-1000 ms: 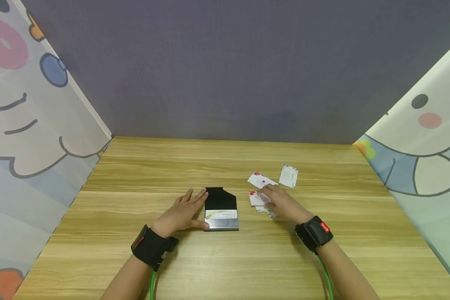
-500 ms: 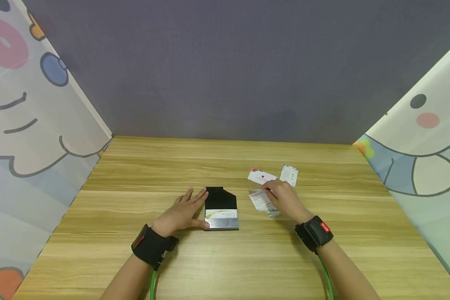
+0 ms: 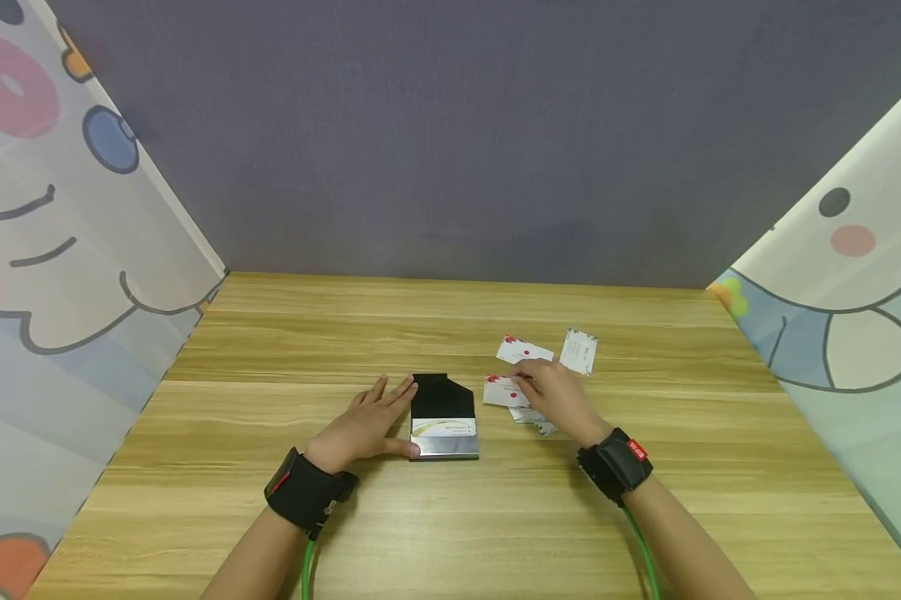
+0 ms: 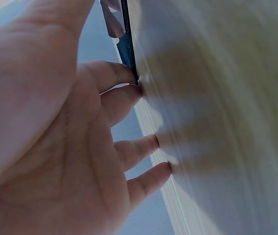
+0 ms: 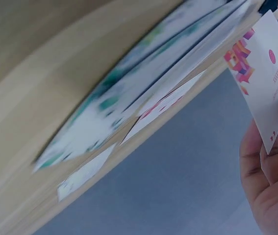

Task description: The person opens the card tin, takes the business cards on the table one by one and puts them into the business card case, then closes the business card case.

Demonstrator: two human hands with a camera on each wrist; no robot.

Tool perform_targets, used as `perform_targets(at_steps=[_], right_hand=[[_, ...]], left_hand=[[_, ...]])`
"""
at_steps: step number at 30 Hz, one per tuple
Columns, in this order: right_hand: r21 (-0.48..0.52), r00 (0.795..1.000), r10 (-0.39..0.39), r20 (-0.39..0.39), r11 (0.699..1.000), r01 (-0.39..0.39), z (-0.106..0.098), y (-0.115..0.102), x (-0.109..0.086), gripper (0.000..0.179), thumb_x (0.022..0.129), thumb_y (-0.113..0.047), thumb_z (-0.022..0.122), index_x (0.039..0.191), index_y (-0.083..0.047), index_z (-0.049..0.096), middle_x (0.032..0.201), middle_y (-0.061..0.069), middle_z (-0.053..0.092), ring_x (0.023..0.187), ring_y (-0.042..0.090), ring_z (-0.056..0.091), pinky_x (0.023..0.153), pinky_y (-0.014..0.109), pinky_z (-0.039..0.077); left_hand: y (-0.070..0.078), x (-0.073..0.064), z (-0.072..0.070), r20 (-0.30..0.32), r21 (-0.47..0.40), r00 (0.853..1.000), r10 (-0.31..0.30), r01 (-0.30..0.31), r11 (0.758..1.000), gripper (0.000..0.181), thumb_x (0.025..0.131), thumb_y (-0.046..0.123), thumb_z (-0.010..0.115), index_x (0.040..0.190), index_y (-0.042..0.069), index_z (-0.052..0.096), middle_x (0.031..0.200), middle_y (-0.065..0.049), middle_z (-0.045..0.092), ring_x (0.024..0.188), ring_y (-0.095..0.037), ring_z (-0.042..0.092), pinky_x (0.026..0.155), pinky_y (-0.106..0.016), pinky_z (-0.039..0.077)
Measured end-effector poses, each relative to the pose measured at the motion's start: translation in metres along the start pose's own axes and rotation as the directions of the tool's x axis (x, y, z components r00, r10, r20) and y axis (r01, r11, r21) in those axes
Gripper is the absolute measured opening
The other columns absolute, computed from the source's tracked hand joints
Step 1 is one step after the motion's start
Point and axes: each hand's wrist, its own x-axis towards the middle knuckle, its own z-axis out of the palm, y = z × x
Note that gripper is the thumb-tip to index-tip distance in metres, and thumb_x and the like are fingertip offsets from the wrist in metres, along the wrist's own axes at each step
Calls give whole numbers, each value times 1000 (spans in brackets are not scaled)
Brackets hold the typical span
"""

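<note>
Head view: right hand (image 3: 558,395) pinches a card (image 3: 501,393) over the pile (image 3: 529,416); left hand (image 3: 363,427), fingers spread, touches the case's (image 3: 442,402) edge.

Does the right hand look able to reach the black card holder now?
Probably yes: nothing visible stands between the card that the right hand pinches and the card holder; the left hand touches its opposite side.

Card holder (image 3: 442,447) seen with black flap, silver front. Tucked within it, gold-curved card (image 3: 443,428), white-grounded. Just right of holder, red-printed card (image 3: 499,393): white, marked with pink-red blocks and red dot. Further right, card pile (image 3: 527,415) sprigged in green. Counter (image 3: 330,333) streaked yellow-brown. Beyond holder, panel (image 3: 450,142) toned grey-violet.
</note>
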Motion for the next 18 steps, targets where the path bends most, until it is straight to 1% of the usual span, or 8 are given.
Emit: perform_targets(at_steps=[3,5,7,14,18], right_hand=[[18,1000,-27,-7,999,27,4,-5,3,11,86,-9,62,91,-12,70,80,-1,68,62,4,52,54,19,41],[31,999,-40,-12,999,41,6,-8,6,11,86,-8,62,91,-12,71,83,0,69,66,4,57,57,20,45],[39,999,-46,-10,998,46,9,-12,8,11,86,-9,62,92,-12,71,84,0,69,69,5,59,60,21,47],[57,998,-63,0,996,63,15,-28,16,11,85,-10,63,92,-12,71,80,-2,68,64,3,52,58,21,43],[80,998,-68,19,995,66,19,-35,20,12,85,-8,62,92,-12,71,82,-2,68,63,3,50,57,19,42]], left_hand=[[0,1,1,2,8,1000,-2,2,1000,93,76,54,63,146,8,23,153,-8,16,138,-45,9,105,-61,19],[-1,1,1,4,13,1000,-5,5,1000,93,76,55,63,146,8,23,154,-8,15,138,-44,9,106,-61,19],[-1,2,2,7,15,1000,-10,9,1000,93,76,55,63,146,9,22,154,-7,15,138,-44,8,106,-60,18],[0,2,1,5,8,1000,-13,13,1000,93,76,54,63,146,8,23,154,-8,15,138,-44,8,106,-60,18],[1,2,1,7,13,1000,-17,17,1000,93,76,54,63,146,8,23,154,-8,16,138,-44,9,106,-60,19]])
